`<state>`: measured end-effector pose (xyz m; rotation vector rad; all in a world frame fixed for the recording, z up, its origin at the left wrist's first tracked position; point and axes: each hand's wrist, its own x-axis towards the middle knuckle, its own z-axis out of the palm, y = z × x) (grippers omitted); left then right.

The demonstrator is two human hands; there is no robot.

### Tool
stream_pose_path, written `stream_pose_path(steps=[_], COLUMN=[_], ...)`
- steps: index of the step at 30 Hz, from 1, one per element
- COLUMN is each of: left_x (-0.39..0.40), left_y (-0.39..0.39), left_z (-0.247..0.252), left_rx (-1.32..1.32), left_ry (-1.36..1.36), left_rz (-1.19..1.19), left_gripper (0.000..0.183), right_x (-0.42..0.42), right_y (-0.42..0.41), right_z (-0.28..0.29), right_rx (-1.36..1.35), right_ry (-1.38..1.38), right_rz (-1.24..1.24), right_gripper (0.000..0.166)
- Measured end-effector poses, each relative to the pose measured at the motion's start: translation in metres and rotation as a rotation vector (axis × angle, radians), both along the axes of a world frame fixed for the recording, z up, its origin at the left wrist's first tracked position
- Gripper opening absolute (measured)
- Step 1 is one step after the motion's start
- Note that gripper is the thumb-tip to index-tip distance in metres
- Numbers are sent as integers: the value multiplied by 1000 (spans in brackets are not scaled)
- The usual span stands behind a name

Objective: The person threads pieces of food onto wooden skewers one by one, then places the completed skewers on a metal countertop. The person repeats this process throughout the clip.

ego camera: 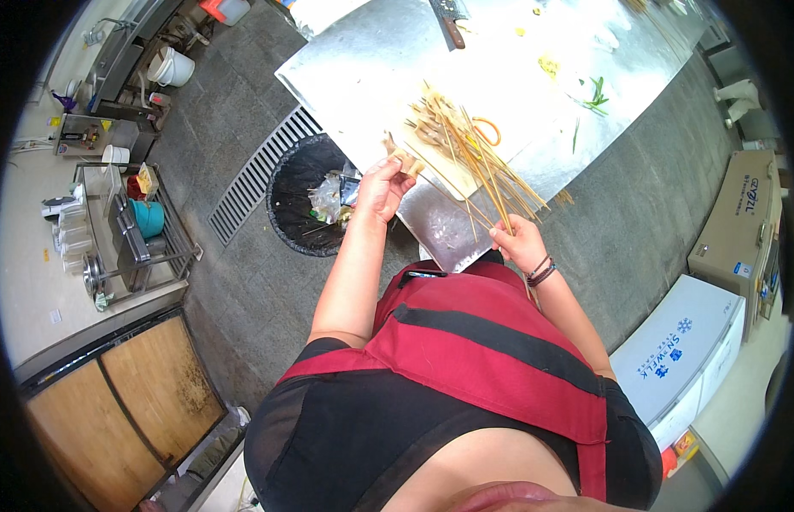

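My left hand (383, 189) pinches a pale, thin piece of food (408, 164) at the end of a bamboo skewer. In my right hand (522, 244) are several bamboo skewers (497, 200), held near their lower ends by the front edge of the metal table (445, 224). Just beyond both hands lies a pile of skewered pale food (435, 121), its bare sticks pointing towards my right hand. Part of the pile rests on a light board (460, 178). An orange handle loop (490, 130) shows beside the pile; whatever it belongs to is hidden.
A cleaver (453, 29) lies at the table's far side. Green leaf pieces (595, 99) are scattered on the right. Below the left table edge stands a bin lined with black plastic (285, 214), beside a floor grate (262, 173). A white chest freezer (675, 352) stands right.
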<state>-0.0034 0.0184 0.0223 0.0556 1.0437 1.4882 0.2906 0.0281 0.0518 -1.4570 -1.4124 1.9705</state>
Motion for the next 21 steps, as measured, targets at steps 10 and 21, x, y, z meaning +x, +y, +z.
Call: stream_pose_path(steps=[10,21], left_x=[10,36], left_y=[2,9], left_z=[-13,-32], left_rx=[96,55], left_ry=[659,-330], left_rz=[-17,106], left_gripper=[25,17], right_x=[1,-7], right_y=[-1,-4], right_z=[-7,-17], right_rx=[0,80], right_ry=[-4,34], right_rz=[-47,-90], right_gripper=[13,12])
